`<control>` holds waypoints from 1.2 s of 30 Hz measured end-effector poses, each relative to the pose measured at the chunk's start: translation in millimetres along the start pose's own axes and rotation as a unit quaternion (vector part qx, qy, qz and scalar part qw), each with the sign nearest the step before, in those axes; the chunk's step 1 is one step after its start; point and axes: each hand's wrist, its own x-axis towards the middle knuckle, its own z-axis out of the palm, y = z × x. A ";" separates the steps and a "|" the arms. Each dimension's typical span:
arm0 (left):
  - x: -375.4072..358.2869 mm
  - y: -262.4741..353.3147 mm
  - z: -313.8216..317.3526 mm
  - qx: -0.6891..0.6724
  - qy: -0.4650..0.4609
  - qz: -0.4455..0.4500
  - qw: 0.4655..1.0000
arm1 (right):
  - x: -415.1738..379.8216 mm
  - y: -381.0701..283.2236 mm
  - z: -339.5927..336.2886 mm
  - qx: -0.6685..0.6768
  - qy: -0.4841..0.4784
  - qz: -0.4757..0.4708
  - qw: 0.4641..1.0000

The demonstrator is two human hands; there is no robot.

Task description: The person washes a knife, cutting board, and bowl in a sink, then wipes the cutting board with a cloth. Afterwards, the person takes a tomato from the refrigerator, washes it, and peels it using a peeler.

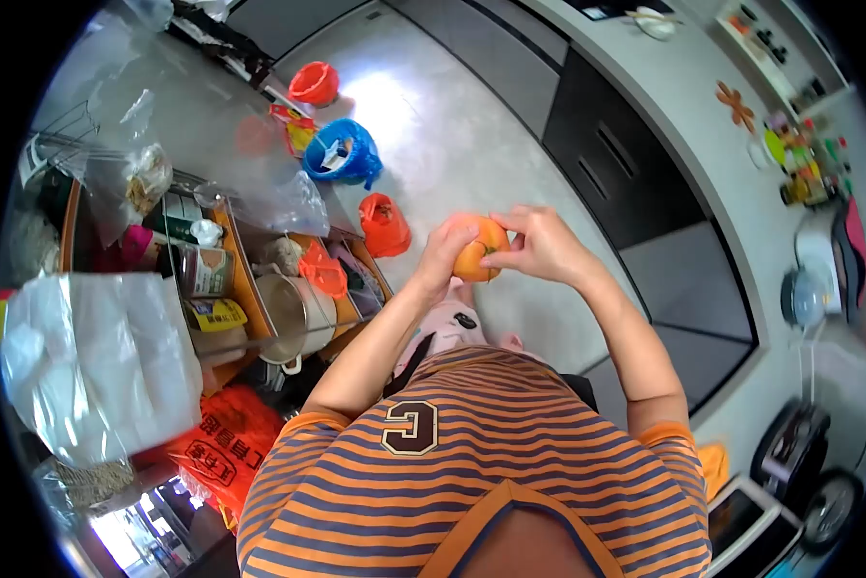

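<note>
An orange-red tomato (473, 258) with a green stem spot is held up in front of my body, above the floor. My left hand (443, 252) is wrapped round its left side. My right hand (539, 245) touches the tomato's right side, thumb and fingers bent near the stem. What is between those fingertips, if anything, is too small to make out.
Shelves at the left hold a white pot (296, 318), jars and bags. On the floor stand a blue-lined bin (344, 152), a red basket (314, 84) and a red bag (385, 225). A counter (683, 116) with bottles (811, 183) curves along the right.
</note>
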 end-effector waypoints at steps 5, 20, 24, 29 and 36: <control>95.6 29.0 -42.7 0.021 0.096 0.034 0.995 | 111.1 32.5 -10.6 -0.026 -0.009 -0.001 1.000; 384.7 221.2 -177.2 -0.178 0.039 -0.033 0.983 | 464.1 149.7 -66.7 0.098 0.037 -0.063 0.992; 454.6 265.8 -224.3 -0.036 0.093 0.057 0.993 | 556.9 201.6 -83.8 0.044 0.018 -0.131 0.990; 557.1 327.7 -269.2 0.140 0.140 0.072 0.978 | 688.5 241.7 -103.0 0.003 -0.008 -0.182 0.983; 617.6 389.0 -359.5 0.036 0.199 0.041 0.978 | 847.6 260.4 -86.0 0.038 -0.119 -0.236 0.964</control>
